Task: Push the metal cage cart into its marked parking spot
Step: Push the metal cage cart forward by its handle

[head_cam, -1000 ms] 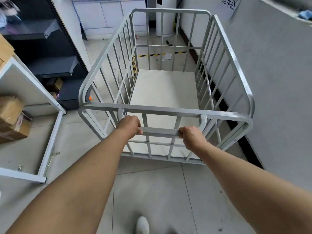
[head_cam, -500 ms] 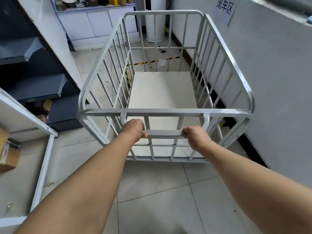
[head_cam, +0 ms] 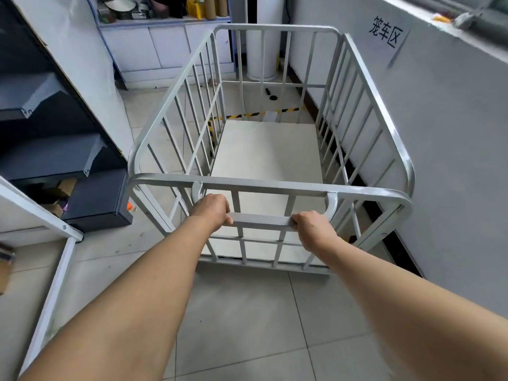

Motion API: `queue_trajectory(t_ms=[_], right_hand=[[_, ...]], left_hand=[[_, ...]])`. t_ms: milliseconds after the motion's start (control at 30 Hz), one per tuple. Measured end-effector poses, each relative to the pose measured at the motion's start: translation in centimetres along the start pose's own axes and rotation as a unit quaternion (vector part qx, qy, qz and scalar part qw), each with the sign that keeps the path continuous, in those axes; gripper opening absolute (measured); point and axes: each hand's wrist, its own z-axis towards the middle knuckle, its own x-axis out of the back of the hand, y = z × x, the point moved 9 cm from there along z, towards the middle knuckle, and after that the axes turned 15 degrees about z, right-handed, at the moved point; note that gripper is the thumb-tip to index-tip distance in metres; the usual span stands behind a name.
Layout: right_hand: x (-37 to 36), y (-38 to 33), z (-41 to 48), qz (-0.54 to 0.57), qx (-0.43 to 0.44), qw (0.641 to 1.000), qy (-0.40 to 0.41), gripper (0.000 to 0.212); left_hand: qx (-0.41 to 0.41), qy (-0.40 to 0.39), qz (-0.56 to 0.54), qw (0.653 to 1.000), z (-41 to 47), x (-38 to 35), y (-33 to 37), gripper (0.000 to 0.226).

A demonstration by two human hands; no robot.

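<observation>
A grey metal cage cart point(head_cam: 275, 186) with barred sides and a pale flat floor stands in front of me, its right side close along the wall. My left hand point(head_cam: 213, 209) grips the left end of its low push handle point(head_cam: 261, 220), and my right hand point(head_cam: 312, 226) grips the right end. A yellow-and-black tape line point(head_cam: 255, 114) crosses the floor just beyond the cart's far end, with a second strip seen through the left bars. A paper sign point(head_cam: 386, 33) with characters hangs on the wall above the right side.
A dark shelving unit point(head_cam: 55, 149) and a white rack frame point(head_cam: 52, 273) line the left. White cabinets point(head_cam: 165, 48) and a white cylinder point(head_cam: 264, 50) stand at the far end. Small black items point(head_cam: 270, 94) lie on the tiles past the tape. The grey wall point(head_cam: 453, 160) bounds the right.
The cart has rolled forward along the wall toward the tape line, and I have followed it. The boxes on the left have slid out of view. Both hands keep their grip.
</observation>
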Motion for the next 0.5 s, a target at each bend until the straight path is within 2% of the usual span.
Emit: queue_trajectory(t_ms=[367, 500], right_hand=[[3.1, -0.4, 10.6, 0.018, -0.029, 0.999, 0.014, 0.028], [4.0, -0.7, 13.9, 0.02, -0.039, 0.999, 0.022, 0.029]], left_hand=[[-0.028, -0.005, 0.004, 1.0, 10.8, 4.0, 1.1, 0.012], [-0.04, -0.004, 0.013, 0.999, 14.1, 5.4, 1.3, 0.024]])
